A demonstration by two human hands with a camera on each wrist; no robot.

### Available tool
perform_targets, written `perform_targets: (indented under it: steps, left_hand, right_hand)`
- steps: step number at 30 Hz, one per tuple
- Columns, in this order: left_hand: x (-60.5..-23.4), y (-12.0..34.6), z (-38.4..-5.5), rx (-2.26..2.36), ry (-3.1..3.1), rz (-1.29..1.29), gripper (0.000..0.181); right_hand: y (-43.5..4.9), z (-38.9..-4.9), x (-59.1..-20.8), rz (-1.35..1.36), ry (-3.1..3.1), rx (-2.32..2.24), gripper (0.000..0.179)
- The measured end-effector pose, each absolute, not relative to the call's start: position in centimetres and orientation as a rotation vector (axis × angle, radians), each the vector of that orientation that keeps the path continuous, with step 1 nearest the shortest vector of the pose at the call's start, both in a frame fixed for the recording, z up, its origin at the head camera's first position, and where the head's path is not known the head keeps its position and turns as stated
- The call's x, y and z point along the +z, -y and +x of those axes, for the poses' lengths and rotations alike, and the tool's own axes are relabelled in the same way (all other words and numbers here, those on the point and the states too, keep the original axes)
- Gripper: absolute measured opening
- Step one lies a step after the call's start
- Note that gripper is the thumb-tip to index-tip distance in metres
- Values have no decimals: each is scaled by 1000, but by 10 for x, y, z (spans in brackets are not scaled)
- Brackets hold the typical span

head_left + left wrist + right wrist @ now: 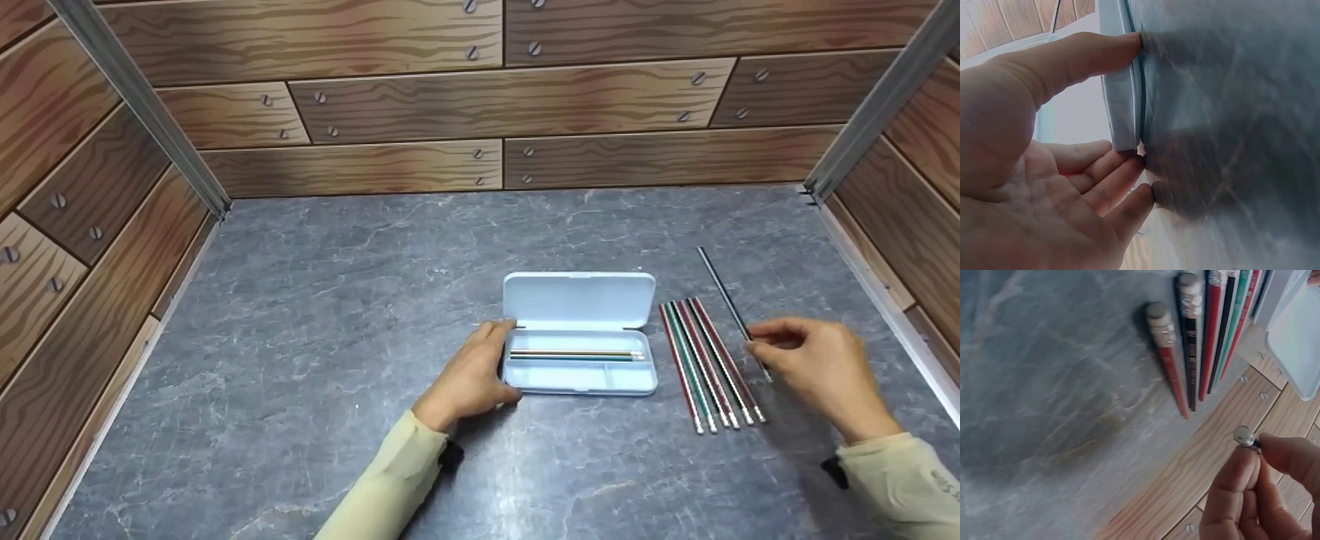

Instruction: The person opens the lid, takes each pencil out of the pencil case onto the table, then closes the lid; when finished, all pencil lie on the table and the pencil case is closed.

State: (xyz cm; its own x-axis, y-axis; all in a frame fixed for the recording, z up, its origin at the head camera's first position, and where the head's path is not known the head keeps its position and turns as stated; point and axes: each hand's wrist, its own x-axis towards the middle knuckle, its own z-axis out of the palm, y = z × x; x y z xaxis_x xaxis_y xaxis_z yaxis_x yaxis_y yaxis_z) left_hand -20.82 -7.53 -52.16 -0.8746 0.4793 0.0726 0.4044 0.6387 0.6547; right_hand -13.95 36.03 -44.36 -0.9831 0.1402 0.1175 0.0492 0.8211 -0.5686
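A light blue pencil case (630,382) lies with its lid (577,300) raised at the back. Inside its rear compartment a few pencils (570,353) rest lengthwise, eraser ends to the right. My left hand (472,371) holds the case by its left end, thumb at the front corner and fingers along the side and back. To the right, my right hand (821,367) pinches a dark pencil (724,289) between thumb and fingers near its eraser end (1244,435). Between case and right hand, several red, green and black pencils (681,369) lie side by side, erasers toward me.
The grey marbled tabletop (315,315) is enclosed by wood-patterned panels (502,105) at the back and both sides. Grey metal posts (874,101) stand at the back corners. A small divider (608,375) splits the case's front compartment.
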Motion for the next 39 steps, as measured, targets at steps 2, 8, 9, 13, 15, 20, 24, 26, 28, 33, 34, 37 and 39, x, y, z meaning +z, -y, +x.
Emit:
perform_targets:
  steps: [2, 8, 9, 13, 15, 20, 24, 26, 28, 33, 34, 37, 39]
  left_hand:
    - [-514, 75, -206, 1063, -2730, 741, 110]
    - [-483, 72, -193, 1051, -2685, 677, 106]
    - [-482, 72, -192, 1050, -2682, 671, 106]
    - [-481, 72, -192, 1059, -2674, 665, 106]
    - [-481, 73, -192, 1060, -2673, 661, 106]
    - [-481, 73, -192, 1055, -2679, 666, 107]
    - [-481, 72, -192, 1067, -2673, 666, 105]
    - [-481, 72, -192, 1074, -2669, 663, 104]
    - [-481, 72, -192, 1079, -2667, 664, 104]
    - [-481, 72, -191, 1074, -2669, 666, 105]
    - [-481, 72, -191, 1073, -2669, 663, 106]
    - [-482, 72, -190, 1069, -2671, 657, 107]
    - [-481, 72, -190, 1062, -2675, 653, 107]
  right_hand:
    - [-365, -139, -445, -180, 2897, 853, 26]
    - [-371, -136, -453, -261, 3032, 813, 28]
    - [-372, -135, -455, -266, 3045, 806, 28]
    - [-374, -134, -458, -277, 3092, 785, 27]
    - [-376, -134, -458, -289, 3122, 791, 28]
    - [-379, -134, -459, -294, 3158, 804, 31]
    - [-378, -135, -460, -291, 3163, 827, 32]
    - [-379, -135, -460, -296, 3170, 843, 33]
    - [-379, -135, -460, -302, 3179, 862, 33]
    - [-378, -135, -458, -314, 3164, 909, 34]
    - [-377, -135, -457, -306, 3152, 904, 34]
    - [-372, -137, -455, -269, 3113, 857, 30]
    - [-366, -140, -453, -227, 3071, 817, 27]
